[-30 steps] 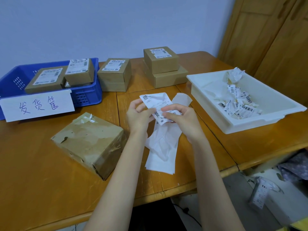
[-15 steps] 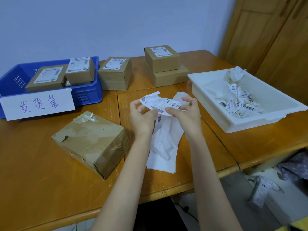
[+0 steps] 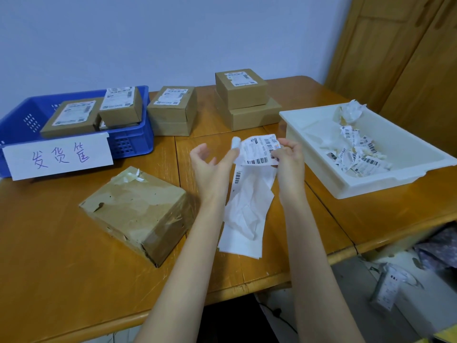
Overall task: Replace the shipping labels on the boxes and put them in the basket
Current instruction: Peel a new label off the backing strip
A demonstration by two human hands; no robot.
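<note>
The right hand [image 3: 288,157] pinches a crumpled white printed shipping label [image 3: 258,151], flimsy and probably sticky, best held by its edges, while the left hand [image 3: 210,164] hangs loosely spread beside it.

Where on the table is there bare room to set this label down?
Bare wood lies along the near edge of the table, left of and in front of the worn box, and right of the paper strips, below the white tray. The back is crowded: blue basket and stacked boxes.
</note>
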